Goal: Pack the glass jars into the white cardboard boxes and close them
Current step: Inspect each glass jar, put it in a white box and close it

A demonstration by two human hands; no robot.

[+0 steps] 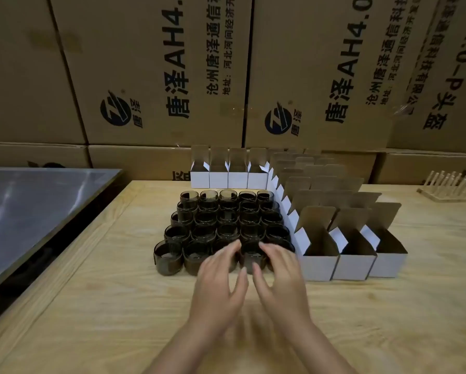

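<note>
Both grips reach the front row of jars

The dark glass jars (226, 222) stand upright in a tight block on the wooden desk (91, 306), five rows deep. The left grip (221, 276) and the right grip (280, 271), both bare hands, hover at the near edge of that block. Their fingers are spread and loosely bent on either side of one front-row jar (253, 259). Neither has closed on anything, and motion blur hides whether the fingertips touch glass.

Just right of the jar block, white cardboard boxes (353, 263) stand in rows with their lid flaps raised. A further row of open boxes (218, 179) lines the far side of the block. Behind the jars rises a wall of brown printed cartons (145, 76). Left of them lies a shiny metal surface (24, 206), and far to their right a small wooden rack (447, 187)
</note>
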